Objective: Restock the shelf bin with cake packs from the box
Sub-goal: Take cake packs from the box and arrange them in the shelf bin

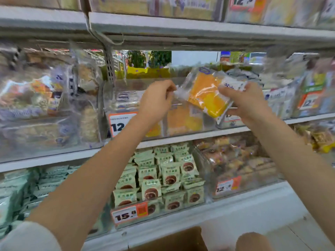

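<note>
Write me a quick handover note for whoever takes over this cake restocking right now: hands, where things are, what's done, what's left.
Left hand: pinches the left edge of the cake pack.
Right hand: grips the same pack's right end.
The pack is tilted in the air above the clear shelf bin, not yet released.
Done: some orange packs already lie in the bin.
Left: drop this pack in, then fetch more from the box, only partly in view at the bottom edge; its contents are not visible.
</note>
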`<state>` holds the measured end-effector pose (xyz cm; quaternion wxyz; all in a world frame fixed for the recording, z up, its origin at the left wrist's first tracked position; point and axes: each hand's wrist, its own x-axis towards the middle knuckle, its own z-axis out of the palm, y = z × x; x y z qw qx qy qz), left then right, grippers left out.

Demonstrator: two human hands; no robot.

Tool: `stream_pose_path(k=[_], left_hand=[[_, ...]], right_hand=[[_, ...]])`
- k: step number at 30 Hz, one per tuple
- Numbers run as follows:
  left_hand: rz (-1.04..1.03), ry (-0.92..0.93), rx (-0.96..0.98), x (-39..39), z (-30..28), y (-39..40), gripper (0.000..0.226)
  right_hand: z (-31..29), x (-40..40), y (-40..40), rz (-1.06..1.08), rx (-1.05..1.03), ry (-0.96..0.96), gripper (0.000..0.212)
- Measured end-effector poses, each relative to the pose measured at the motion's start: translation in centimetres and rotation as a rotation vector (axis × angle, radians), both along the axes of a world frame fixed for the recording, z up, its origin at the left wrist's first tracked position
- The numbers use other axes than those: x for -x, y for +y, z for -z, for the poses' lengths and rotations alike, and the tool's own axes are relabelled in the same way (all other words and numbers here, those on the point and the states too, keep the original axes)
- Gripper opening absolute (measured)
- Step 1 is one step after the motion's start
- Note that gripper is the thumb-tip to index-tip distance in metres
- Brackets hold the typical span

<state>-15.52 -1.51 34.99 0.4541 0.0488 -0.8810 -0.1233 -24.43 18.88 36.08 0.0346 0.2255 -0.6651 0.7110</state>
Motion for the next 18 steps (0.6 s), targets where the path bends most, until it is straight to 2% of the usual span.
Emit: stream_pose_path(k=[2,4,9,13,15,18], left_hand=[[0.043,-0.047,0.009,2.5,-1.6,-0.5,0.028],[0.044,-0.176,0.012,5.2,-3.3,-1.0,0.032],[0.063,-0.565,0.146,11.7,-5.1,-2.5,0.034],[0.127,-0.749,0.250,15.9,-5.3,-2.0,0.040],[0.094,-0.867,0.307,17.2,-5.2,-1.8,0.044],[-0.005,-0.889,0.382,18.1,-4.8,-2.2,0.030]], right_hand=[[-1.7,2.3,-0.3,-0.006,0.060,-0.010,0.032],[-2.9,4.7,-1.3,0.033,0.032,0.025,0.030],[-5.3,8.9,-6.3,0.246,-0.281,0.244,0.042],[-6.0,9.9,-10.1,0.314,-0.440,0.474,0.039],[-5.6,10.5,-11.6,0.320,-0.489,0.561,0.036],[-4.3,11.1,-12.8,0.324,-0.578,0.659,0.030]])
